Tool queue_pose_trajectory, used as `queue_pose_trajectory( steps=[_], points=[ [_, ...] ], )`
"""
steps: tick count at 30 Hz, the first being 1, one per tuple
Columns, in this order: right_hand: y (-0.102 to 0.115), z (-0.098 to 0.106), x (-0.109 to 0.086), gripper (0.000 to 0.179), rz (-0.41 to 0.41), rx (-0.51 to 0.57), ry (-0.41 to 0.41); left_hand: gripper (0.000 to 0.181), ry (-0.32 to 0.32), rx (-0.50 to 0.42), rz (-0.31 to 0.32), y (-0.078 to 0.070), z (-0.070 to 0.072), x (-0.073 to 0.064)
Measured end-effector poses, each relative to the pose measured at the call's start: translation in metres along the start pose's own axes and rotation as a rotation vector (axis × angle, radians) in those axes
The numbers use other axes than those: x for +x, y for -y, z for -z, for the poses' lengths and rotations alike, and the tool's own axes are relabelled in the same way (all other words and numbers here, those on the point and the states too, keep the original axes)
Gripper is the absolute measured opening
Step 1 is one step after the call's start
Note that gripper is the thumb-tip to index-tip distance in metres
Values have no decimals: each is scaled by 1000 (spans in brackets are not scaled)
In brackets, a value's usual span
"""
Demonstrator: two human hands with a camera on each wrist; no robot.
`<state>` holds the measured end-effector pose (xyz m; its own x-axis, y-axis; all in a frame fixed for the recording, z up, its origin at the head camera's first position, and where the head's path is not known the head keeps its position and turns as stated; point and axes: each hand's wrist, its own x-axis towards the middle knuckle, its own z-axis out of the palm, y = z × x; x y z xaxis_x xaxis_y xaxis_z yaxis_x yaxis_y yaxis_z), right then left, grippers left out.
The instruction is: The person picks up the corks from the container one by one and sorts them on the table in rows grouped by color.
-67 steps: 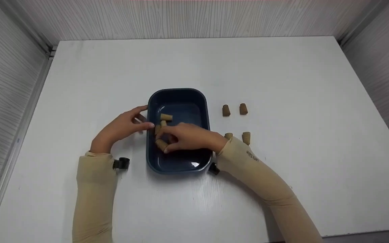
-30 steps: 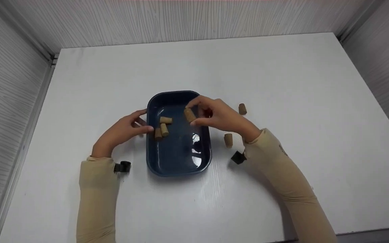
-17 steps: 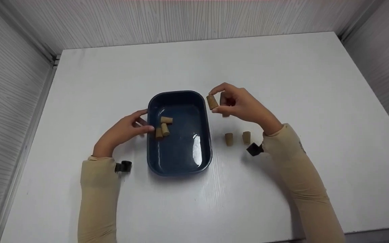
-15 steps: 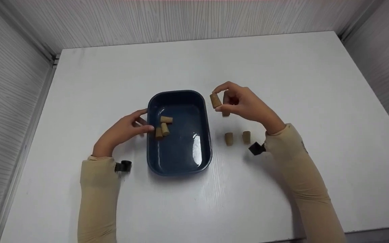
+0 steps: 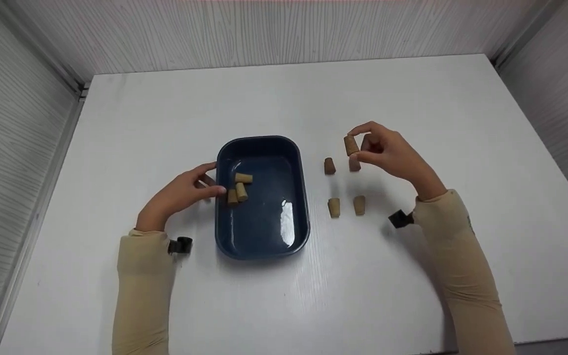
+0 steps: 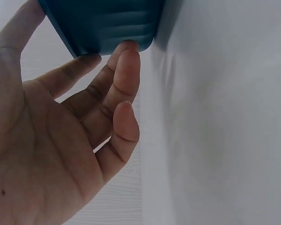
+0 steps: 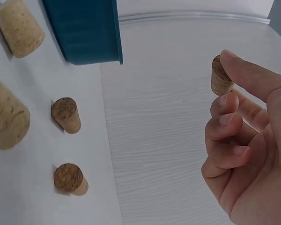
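My right hand (image 5: pixel 387 153) pinches a tapered cork stopper (image 5: pixel 351 146) between thumb and forefinger, its other fingers curled toward the palm. In the head view that cork overlaps a dark-topped cork (image 5: pixel 354 164) standing on the table; in the right wrist view the held cork (image 7: pixel 221 77) shows whole. Three more corks stand close by, among them a pale one (image 5: pixel 359 205). The deep blue dish (image 5: pixel 264 254) holds three corks, one lying on its side (image 5: pixel 243 178). My left hand (image 5: pixel 180 192) rests against the dish's left side, thumb tip at the rim, fingers loosely bent outside the wall.
The white table (image 5: pixel 284 305) has a wood-grain wall (image 5: pixel 284 34) behind it and side walls at left and right. Black wrist cameras (image 5: pixel 400 219) stick out from both sleeves low over the table.
My right hand has taken a cork from the dish, lifted it over the right rim and carried it right, above the standing corks. My left hand stays at the dish.
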<state>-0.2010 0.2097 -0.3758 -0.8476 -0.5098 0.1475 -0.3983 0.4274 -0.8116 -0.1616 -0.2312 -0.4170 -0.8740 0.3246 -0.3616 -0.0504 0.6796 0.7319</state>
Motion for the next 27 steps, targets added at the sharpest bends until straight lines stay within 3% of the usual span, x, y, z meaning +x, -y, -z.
queue_pose_trajectory(
  steps=[13,27],
  points=[
    [-23,23,-19,38,-85,-125,-3,84,8,-21,-2,-2,-2,1],
    [-43,30,-28,39,-212,-199,25,85,3,-12,12,-2,-3,1]
  ],
)
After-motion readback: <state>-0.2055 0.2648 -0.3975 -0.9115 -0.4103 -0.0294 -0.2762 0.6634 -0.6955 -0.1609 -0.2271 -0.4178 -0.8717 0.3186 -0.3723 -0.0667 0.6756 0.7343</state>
